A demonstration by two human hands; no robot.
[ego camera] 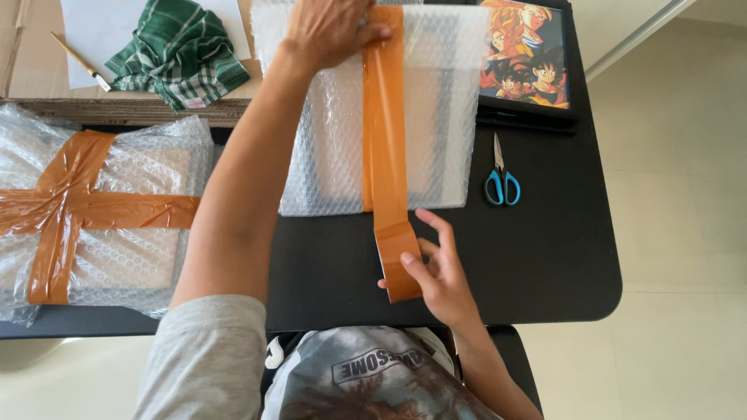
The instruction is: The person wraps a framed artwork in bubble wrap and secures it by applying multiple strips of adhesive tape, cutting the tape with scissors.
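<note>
A flat bubble-wrapped parcel [327,132] lies on the black table [545,249] in front of me. A strip of brown packing tape [384,117] runs down its middle from the far edge to the near edge. My left hand [331,29] presses the far end of the strip flat against the parcel. My right hand [442,268] holds the brown tape roll [398,260] just past the near edge of the parcel, with the strip stretched taut between roll and parcel.
A second bubble-wrapped parcel [101,210] crossed with brown tape sits at the left. Blue-handled scissors [502,177] lie right of the parcel. Framed cartoon pictures [525,54] are stacked at the far right. A green checked cloth [179,50], white paper and a brush lie on cardboard far left.
</note>
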